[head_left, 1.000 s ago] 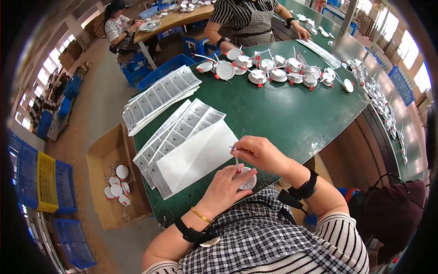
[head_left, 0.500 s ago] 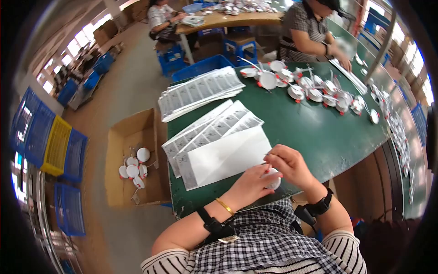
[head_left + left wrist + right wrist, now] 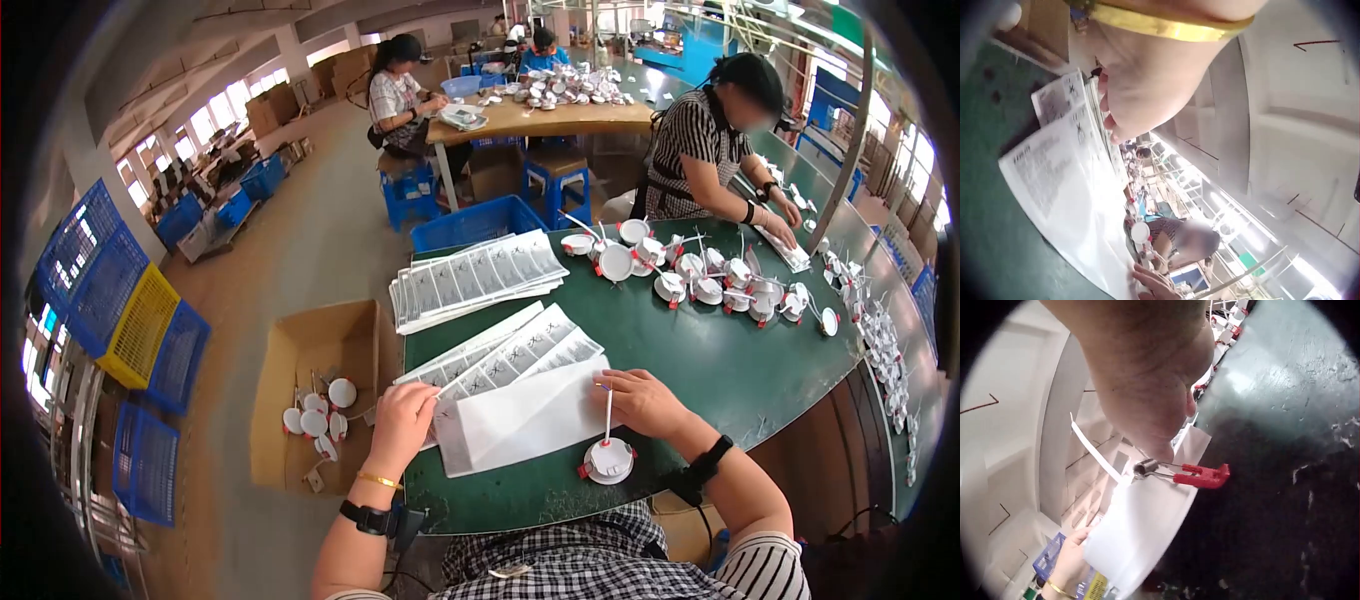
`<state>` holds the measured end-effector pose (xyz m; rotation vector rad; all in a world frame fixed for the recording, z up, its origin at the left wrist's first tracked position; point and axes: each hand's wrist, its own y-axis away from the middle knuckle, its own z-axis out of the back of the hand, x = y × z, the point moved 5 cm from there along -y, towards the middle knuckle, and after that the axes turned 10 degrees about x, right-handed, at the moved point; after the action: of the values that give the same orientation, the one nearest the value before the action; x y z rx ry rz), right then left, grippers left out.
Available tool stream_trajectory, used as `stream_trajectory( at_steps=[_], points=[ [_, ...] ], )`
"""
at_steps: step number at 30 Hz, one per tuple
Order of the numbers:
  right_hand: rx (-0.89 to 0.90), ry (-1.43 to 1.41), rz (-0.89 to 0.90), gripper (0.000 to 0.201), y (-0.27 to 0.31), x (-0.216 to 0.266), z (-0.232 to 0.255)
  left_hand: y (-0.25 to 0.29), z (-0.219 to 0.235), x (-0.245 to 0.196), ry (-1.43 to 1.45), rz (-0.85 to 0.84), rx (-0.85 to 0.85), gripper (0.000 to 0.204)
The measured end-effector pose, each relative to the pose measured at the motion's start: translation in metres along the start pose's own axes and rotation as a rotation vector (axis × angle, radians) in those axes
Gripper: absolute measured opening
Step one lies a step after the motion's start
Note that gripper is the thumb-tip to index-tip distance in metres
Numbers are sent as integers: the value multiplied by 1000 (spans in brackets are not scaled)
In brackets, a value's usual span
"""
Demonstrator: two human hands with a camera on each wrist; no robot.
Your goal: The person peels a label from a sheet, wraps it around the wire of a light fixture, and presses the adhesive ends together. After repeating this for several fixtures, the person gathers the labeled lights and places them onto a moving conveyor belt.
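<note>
A round white lamp [image 3: 609,461] with red clips stands near the table's front edge, its white cable upright. Left of it lies a blank white sheet [image 3: 530,415], overlapping fanned printed sheets [image 3: 515,352]. My left hand [image 3: 403,425] bends its fingers round the left edge of the sheets; the left wrist view shows those fingertips [image 3: 1109,115] against the paper edges, the thumb hidden. With its fingers fairly straight, my right hand [image 3: 645,403] touches the white sheet's right end, beside the cable. In the right wrist view the lamp [image 3: 1141,531] and its red clip [image 3: 1207,477] are close below that hand.
A second pile of printed sheets [image 3: 475,278] lies farther back. Many lamps [image 3: 690,268] cover the table's far side, where a person [image 3: 700,150] handles a strip. A cardboard box [image 3: 268,400] holding several lamps stands left; a blue crate [image 3: 475,222] is behind.
The lamp both hands held now stands on the table, released. The left hand has moved left to the sheets, the right to the white sheet's end. The head view has tilted up.
</note>
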<state>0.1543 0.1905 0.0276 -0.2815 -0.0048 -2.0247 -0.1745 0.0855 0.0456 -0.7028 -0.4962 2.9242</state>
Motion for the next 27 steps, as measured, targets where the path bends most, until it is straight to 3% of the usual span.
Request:
stream_trajectory(
  at_steps=[2,6,9,14,18,27],
  points=[
    [72,76,22,37,19,-15,-2,-6,3,-3,27,-14,-13,13],
    [18,17,-257,30,60,-54,9,-13,3,-20,142,-37,-21,13],
    [-6,6,-307,28,60,-51,18,-27,-12,-36,216,-79,12,12],
    [-26,-22,-185,32,10,-34,-3,-59,-62,-57,247,-157,124,12],
    [4,94,-235,38,4,-42,-16,-69,-86,-60,-13,-87,194,14],
    [1,70,-260,42,5,-35,-9,-72,-95,-66,-7,-123,93,8]
  ],
)
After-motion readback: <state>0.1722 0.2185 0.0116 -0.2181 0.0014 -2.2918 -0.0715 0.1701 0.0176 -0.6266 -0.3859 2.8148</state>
